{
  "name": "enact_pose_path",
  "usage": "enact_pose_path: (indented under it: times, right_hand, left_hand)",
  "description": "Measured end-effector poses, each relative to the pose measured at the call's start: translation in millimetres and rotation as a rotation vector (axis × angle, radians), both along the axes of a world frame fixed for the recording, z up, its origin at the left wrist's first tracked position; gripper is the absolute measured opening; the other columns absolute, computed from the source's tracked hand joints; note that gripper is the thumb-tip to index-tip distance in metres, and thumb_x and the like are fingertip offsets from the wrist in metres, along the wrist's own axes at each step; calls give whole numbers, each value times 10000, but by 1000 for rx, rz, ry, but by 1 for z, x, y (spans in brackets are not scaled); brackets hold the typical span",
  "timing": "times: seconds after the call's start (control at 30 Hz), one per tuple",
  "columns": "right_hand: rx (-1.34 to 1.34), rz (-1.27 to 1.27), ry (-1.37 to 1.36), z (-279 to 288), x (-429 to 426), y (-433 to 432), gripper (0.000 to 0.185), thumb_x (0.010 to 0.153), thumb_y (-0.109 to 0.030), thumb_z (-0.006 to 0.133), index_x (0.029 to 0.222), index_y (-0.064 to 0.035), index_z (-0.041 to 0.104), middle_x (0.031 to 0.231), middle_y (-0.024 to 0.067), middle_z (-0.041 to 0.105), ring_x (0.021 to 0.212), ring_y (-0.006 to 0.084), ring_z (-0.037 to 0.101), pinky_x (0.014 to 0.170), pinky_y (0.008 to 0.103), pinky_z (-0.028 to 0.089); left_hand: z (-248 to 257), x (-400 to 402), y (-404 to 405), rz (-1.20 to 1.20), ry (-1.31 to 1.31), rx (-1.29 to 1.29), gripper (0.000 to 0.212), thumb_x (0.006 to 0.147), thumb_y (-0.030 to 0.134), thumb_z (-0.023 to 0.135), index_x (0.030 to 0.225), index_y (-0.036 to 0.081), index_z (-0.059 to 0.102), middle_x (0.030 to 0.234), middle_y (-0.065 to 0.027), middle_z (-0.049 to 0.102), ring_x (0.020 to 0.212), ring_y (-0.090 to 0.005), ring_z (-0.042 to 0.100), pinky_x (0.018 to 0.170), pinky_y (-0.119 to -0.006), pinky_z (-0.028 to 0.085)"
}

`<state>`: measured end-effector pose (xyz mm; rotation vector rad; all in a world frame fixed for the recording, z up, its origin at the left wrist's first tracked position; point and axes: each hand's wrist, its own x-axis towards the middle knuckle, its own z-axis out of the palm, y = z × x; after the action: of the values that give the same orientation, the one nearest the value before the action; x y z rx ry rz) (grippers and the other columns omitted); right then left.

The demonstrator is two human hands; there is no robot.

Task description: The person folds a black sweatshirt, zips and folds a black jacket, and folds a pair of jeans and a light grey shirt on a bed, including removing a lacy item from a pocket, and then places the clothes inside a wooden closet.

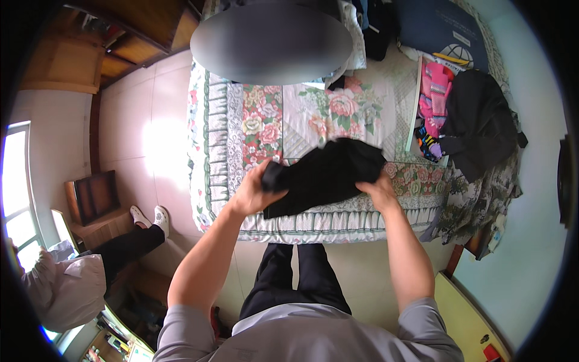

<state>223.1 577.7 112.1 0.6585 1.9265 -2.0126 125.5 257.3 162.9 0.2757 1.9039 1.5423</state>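
Between my two hands a black cloth garment is held up over the near part of a bed with a floral bedspread. My left hand grips the garment's left end, thumb on top. On the other side, my right hand pinches its right end near the lower corner. The cloth looks doubled over and slightly blurred, so I cannot tell what kind of garment it is.
To the right lie a shallow box of pink and patterned socks, a black garment and camouflage-patterned cloth. A dark blue printed bag or box is at the far right. A person sits at the left.
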Motion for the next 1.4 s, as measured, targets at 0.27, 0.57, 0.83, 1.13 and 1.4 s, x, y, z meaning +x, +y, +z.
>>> enact_pose_path:
  times: [0.27, 0.57, 0.83, 1.13, 1.4]
  right_hand:
    - [645, 262, 33, -18, 67, 3, 443, 737, 77, 542, 1154, -71, 526, 1242, 124, 520, 1151, 288, 517, 928, 366, 440]
    - [158, -251, -392, -89, 91, -52, 755, 827, -364, 680, 1334, 81, 341, 1255, 192, 497, 1150, 227, 491, 917, 335, 429]
    - [111, 63, -551, -96, 61, -33, 626, 813, -338, 659, 1322, -80, 400, 1257, 119, 495, 1097, 253, 512, 810, 405, 462]
    - [428, 122, -304, -106, 63, -55, 661, 789, -274, 649, 1335, -5, 390, 1266, 195, 510, 1151, 330, 502, 959, 374, 393]
    - [465, 384, 107, -23, 64, -123, 1129, 592, -264, 823, 1443, -2, 128, 1401, 220, 326, 1301, 332, 332, 1057, 379, 309]
  left_hand:
    - [-30, 101, -73, -165, 317, -403, 520, 665, -22, 588, 1171, 57, 495, 1332, -170, 424, 1253, -365, 382, 1020, -430, 352]
    - [-142, 64, -58, 557, -453, -48, 739, 782, 306, 753, 1298, -66, 376, 1156, -149, 562, 1040, -191, 555, 894, -290, 450]
    - [-117, 72, -21, 611, -657, 65, 404, 738, 162, 772, 1069, -21, 630, 966, -84, 676, 828, -176, 640, 780, -308, 510]
    - [-103, 73, -25, 445, -426, 131, 351, 754, 69, 702, 1093, 10, 635, 1005, -49, 668, 911, -144, 600, 834, -317, 480]
    - [90, 59, -90, -199, 297, -418, 444, 749, 198, 633, 1146, 29, 527, 875, -211, 642, 892, -379, 612, 786, -436, 487]
